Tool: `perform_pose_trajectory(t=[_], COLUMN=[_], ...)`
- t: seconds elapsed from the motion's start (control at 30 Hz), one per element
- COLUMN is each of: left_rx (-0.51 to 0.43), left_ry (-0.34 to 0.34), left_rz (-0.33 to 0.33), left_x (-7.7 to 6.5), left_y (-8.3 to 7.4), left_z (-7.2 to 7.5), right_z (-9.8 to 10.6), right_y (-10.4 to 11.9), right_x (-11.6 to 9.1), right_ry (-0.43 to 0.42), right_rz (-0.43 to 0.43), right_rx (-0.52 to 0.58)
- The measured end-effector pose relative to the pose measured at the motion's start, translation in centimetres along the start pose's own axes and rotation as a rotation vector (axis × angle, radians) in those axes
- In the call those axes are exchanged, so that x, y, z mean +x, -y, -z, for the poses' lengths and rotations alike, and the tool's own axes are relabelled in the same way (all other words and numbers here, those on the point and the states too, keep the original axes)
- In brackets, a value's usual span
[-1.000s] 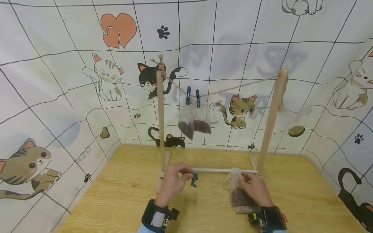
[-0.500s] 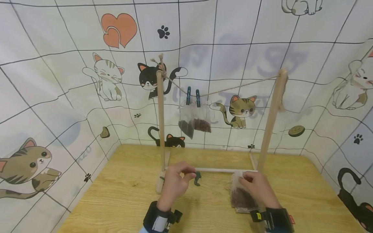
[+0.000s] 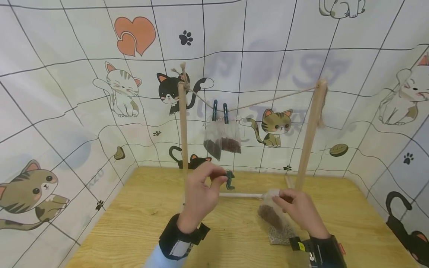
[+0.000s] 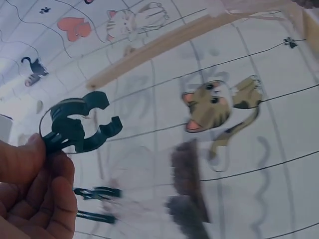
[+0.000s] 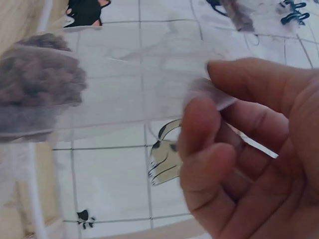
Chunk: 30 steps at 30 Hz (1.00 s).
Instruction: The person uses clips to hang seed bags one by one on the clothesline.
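Note:
My left hand (image 3: 204, 190) pinches a dark green clothespin (image 4: 70, 124) by its handle end between thumb and finger; its curved jaws stand apart in the left wrist view. My right hand (image 3: 299, 208) grips the top of a sheer drawstring pouch (image 3: 270, 215) part-filled with dark reddish-brown bits (image 5: 37, 82). That pouch hangs tilted over another pouch (image 3: 280, 234) of pale speckled grains lying on the table. Above and behind the hands, two more sheer pouches with dark contents, a left one (image 3: 212, 143) and a right one (image 3: 231, 139), hang from a rope, each held by a green clothespin.
The rope (image 3: 271, 99) sags between a left wooden post (image 3: 183, 126) and a right wooden post (image 3: 311, 136). A white bar (image 3: 239, 195) joins the posts low down. The frame stands on a wood-grain table (image 3: 134, 219) before a cat-print cloth backdrop (image 3: 140, 85).
My left hand has risen with the clothespin towards the rope. The right hand has lifted the brown-filled pouch off the speckled one, and it now swings tilted to the left.

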<state>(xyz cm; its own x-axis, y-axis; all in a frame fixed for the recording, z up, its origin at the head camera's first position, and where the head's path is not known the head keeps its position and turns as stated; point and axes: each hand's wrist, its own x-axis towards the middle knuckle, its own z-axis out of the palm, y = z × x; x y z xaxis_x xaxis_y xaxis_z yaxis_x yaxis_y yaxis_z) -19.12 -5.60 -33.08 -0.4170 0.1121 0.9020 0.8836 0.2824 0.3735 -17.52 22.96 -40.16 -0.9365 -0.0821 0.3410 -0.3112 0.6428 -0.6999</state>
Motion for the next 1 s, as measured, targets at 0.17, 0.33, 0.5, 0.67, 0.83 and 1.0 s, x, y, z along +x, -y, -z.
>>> perform_pose_trajectory(t=[0.17, 0.33, 0.5, 0.67, 0.83, 1.0], left_rx=[0.035, 0.007, 0.041, 0.098, 0.186, 0.236], left_ry=[-0.005, -0.011, -0.011, 0.028, 0.120, 0.187], left_rz=[-0.039, -0.074, -0.121, -0.095, -0.030, 0.066], left_x=[3.5, 7.2, 10.5, 13.6, 16.5, 18.9], left_y=[-1.8, -3.1, -3.7, -3.9, -3.7, -3.3], left_z=[0.0, -0.4, -0.9, -0.8, -1.0, -1.2], right_z=[0.4, 1.3, 2.3, 3.2, 3.7, 4.1], right_y=[1.0, 2.6, 4.2, 5.7, 6.7, 7.5], right_x=[1.3, 3.0, 4.8, 6.6, 8.2, 9.6], right_ry=[-0.107, -0.151, -0.192, -0.204, -0.220, -0.255], right_rz=[0.096, 0.143, 0.220, 0.263, 0.286, 0.331], right_rx=[-0.007, 0.009, 0.038, 0.042, 0.003, -0.028])
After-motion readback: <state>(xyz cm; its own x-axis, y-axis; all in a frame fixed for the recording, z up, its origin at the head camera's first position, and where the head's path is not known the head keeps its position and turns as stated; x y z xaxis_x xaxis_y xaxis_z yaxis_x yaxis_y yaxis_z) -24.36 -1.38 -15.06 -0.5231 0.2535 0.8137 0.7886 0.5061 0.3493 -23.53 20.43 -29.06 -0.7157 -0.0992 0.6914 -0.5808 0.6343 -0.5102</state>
